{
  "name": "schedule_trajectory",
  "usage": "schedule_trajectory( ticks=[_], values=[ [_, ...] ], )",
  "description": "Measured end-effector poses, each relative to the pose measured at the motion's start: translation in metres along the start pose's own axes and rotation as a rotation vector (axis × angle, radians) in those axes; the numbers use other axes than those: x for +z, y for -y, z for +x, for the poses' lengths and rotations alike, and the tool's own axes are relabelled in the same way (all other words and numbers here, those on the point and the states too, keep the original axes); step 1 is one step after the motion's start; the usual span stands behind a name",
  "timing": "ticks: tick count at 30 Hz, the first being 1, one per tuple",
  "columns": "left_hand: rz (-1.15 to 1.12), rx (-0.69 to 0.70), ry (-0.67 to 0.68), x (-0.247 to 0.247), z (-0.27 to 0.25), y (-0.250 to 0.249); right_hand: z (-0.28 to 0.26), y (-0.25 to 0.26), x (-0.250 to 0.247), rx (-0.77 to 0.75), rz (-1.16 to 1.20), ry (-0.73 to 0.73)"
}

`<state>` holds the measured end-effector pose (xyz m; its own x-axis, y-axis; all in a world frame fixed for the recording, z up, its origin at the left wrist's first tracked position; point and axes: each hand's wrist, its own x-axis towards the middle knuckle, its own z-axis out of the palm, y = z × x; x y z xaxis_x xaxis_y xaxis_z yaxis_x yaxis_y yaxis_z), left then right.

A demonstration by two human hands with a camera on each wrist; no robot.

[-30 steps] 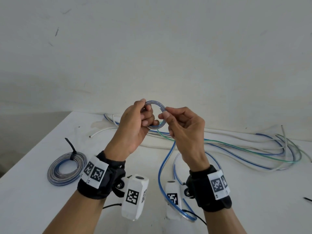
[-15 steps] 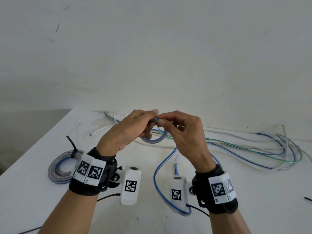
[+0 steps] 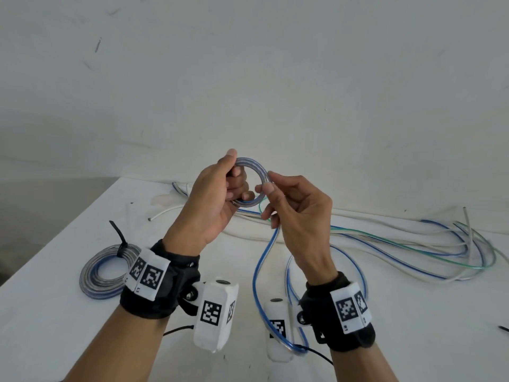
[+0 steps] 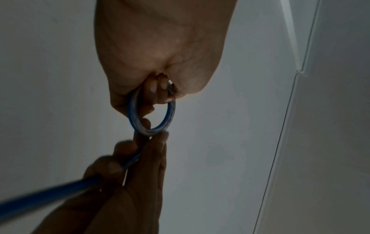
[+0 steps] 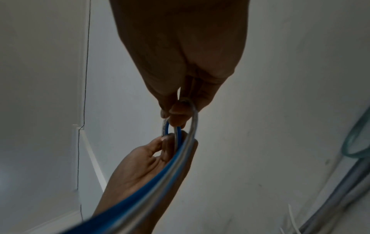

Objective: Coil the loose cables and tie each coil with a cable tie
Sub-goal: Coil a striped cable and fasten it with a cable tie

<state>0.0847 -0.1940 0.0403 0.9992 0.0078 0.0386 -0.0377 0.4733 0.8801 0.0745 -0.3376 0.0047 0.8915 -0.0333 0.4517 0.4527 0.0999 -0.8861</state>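
Note:
A small coil (image 3: 254, 172) of clear cable with a blue core is held upright above the table. My left hand (image 3: 220, 194) grips the coil's left side, fingers curled through the ring (image 4: 160, 121). My right hand (image 3: 292, 208) pinches the cable at the coil's right edge, and the loose blue cable (image 3: 259, 271) runs down from it to the table. In the right wrist view the cable (image 5: 174, 159) passes between that hand's fingertips. A finished coil (image 3: 104, 271) tied with a black cable tie (image 3: 119, 238) lies at the left of the table.
Several loose blue, green and white cables (image 3: 413, 244) sprawl across the back and right of the white table (image 3: 413, 340). A white wall stands close behind. The table's left edge (image 3: 55, 238) runs diagonally. A small dark object (image 3: 504, 328) lies at the far right.
Both hands have risen from a lower position and the coil has turned upright again, facing me. The right hand has laid another turn of cable onto the ring.

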Motion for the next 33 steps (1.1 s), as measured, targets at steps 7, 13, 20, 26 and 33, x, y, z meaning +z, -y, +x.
schedule_trajectory(
  ticks=[7, 13, 20, 26, 33],
  values=[
    [0.158, -0.075, 0.078, -0.002, -0.001, -0.003, 0.005, 0.005, -0.012, -0.038, -0.045, 0.009],
    [0.562, -0.172, 0.283, -0.010, -0.008, -0.003, 0.009, 0.007, -0.029, -0.042, -0.297, 0.237],
    [0.510, -0.047, 0.224, -0.010, -0.004, 0.003, 0.008, 0.005, -0.022, -0.049, -0.241, 0.152],
    [0.173, -0.003, 0.118, -0.007, -0.001, -0.003, 0.004, 0.006, -0.007, 0.055, 0.047, 0.024],
    [0.147, -0.048, 0.102, -0.002, 0.001, 0.003, 0.003, 0.002, -0.007, 0.009, 0.015, -0.012]
  ],
)
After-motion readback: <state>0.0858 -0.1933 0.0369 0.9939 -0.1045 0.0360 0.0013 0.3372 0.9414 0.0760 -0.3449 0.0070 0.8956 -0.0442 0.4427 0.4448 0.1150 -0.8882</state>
